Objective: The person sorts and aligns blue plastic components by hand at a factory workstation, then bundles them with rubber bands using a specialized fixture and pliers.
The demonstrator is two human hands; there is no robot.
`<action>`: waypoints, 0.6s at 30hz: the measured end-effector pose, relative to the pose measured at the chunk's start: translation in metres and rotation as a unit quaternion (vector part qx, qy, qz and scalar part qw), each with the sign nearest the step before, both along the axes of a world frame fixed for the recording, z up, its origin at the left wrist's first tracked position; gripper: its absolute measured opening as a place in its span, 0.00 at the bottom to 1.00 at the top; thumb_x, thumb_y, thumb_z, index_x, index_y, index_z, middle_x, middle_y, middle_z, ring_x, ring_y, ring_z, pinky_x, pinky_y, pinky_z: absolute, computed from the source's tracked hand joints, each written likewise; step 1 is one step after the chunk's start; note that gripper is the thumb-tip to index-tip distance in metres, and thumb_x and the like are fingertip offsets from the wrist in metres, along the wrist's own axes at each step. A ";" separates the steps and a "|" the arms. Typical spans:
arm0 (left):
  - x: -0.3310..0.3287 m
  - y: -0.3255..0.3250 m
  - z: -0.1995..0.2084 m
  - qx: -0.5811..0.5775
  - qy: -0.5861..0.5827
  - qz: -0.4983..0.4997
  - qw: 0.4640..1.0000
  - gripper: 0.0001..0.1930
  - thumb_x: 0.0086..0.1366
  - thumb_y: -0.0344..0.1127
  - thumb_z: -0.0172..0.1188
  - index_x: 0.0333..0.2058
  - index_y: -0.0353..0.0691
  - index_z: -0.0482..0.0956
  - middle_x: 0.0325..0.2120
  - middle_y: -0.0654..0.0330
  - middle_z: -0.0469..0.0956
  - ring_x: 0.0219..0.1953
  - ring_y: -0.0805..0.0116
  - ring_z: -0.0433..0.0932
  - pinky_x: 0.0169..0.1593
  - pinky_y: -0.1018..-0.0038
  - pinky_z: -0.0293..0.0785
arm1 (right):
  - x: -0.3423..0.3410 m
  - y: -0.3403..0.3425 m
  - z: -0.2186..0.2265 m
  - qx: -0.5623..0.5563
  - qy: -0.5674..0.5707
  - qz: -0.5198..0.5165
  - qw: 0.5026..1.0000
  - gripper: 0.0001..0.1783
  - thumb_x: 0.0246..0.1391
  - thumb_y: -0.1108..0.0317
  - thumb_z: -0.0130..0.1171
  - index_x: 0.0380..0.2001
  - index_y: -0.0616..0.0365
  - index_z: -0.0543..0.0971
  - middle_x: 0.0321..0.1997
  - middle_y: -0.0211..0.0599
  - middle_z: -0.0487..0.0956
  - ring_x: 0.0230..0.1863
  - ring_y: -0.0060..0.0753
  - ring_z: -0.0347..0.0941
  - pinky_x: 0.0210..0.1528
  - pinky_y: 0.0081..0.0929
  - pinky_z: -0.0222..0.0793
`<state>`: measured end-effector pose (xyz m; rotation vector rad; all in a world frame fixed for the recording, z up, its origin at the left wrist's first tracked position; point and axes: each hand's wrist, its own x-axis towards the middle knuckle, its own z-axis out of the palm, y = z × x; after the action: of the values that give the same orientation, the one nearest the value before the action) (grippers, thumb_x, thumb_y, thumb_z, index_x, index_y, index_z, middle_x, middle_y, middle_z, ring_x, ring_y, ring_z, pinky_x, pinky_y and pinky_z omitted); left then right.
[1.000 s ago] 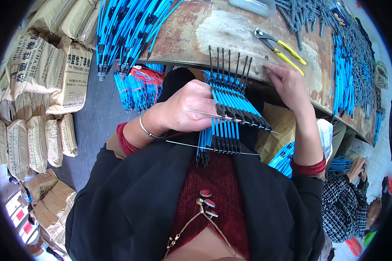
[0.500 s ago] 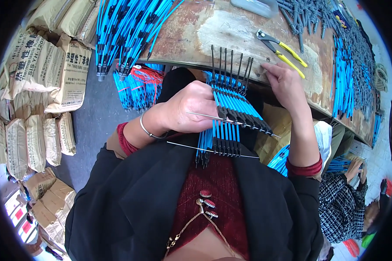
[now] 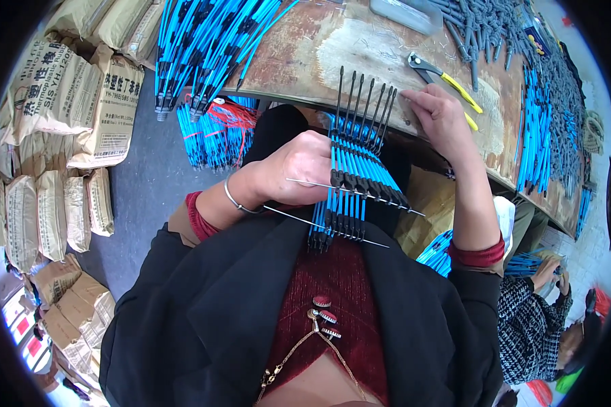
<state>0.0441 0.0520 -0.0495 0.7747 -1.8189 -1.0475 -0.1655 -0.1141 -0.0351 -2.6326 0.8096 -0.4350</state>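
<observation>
My left hand (image 3: 304, 168) is closed around the left side of a bundle of thin blue rods with black plastic ends (image 3: 366, 163), held in front of my chest. A thin metal rod (image 3: 414, 211) runs through the row of black pieces at its middle. A second metal rod (image 3: 295, 217) crosses the lower black ends on a slant. Several long black tips (image 3: 366, 95) point up toward the table edge. My right hand (image 3: 445, 122) is at the table's edge, thumb and forefinger close together; anything between them is too small to make out.
Yellow-handled cutting pliers (image 3: 448, 78) lie on the worn wooden table (image 3: 285, 61) beyond my right hand. Blue rod bundles (image 3: 210, 41) overhang the table's left part; grey pieces (image 3: 482, 27) pile up at the right. Paper sacks (image 3: 51, 95) stand at left. A co-worker (image 3: 533, 325) sits at right.
The bundle has shifted slightly left, and its lower metal rod now slants more steeply. My right hand has moved a little left and away from me along the table edge.
</observation>
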 end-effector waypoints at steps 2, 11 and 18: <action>0.002 -0.002 -0.001 -0.028 -0.015 -0.007 0.999 0.16 0.53 0.34 0.58 0.41 0.33 0.78 0.39 0.54 0.79 0.42 0.63 0.78 0.48 0.71 0.72 | 0.003 -0.002 -0.001 -0.008 -0.009 0.016 1.000 0.11 0.47 0.75 0.55 0.37 0.55 0.79 0.27 0.40 0.72 0.29 0.41 0.70 0.34 0.29 0.65; -0.003 -0.002 -0.005 -0.097 -0.019 0.030 0.995 0.12 0.47 0.25 0.60 0.34 0.38 0.79 0.33 0.55 0.78 0.30 0.58 0.77 0.33 0.69 0.73 | 0.007 -0.014 -0.004 -0.011 0.002 0.041 0.999 0.11 0.48 0.74 0.55 0.37 0.55 0.79 0.26 0.39 0.71 0.29 0.40 0.69 0.34 0.28 0.65; -0.005 -0.002 -0.005 -0.101 -0.010 0.057 0.993 0.12 0.49 0.24 0.61 0.35 0.38 0.80 0.32 0.60 0.79 0.32 0.63 0.79 0.36 0.72 0.75 | 0.023 -0.017 -0.005 -0.003 -0.016 0.052 0.999 0.09 0.48 0.74 0.55 0.35 0.59 0.79 0.27 0.39 0.72 0.29 0.39 0.70 0.33 0.27 0.65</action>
<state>0.0395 0.0499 -0.0542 0.7569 -1.8414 -0.7713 -0.1427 -0.1313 -0.0398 -2.6526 0.6582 -0.4505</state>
